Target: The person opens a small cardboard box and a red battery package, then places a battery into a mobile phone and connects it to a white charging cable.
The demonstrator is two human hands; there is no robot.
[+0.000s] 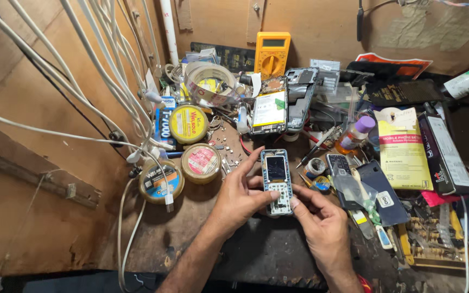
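Note:
A small keypad phone (277,180) with its casing off lies upright on the dark workbench (261,249), its little screen dark and its white keypad board bare. My left hand (240,196) cups the phone's left side, with the thumb across the keypad and the index finger along the upper left edge. My right hand (321,220) comes in from the lower right, its thumb and fingertips touching the phone's lower right edge.
Round tins (189,123) and tape rolls (210,82) crowd the left, under hanging white cables (109,70). A yellow multimeter (272,53) and opened smartphones (270,112) lie behind. At right sit a small bottle (354,135), a yellow battery pack (404,147), black phone parts (375,192) and tools.

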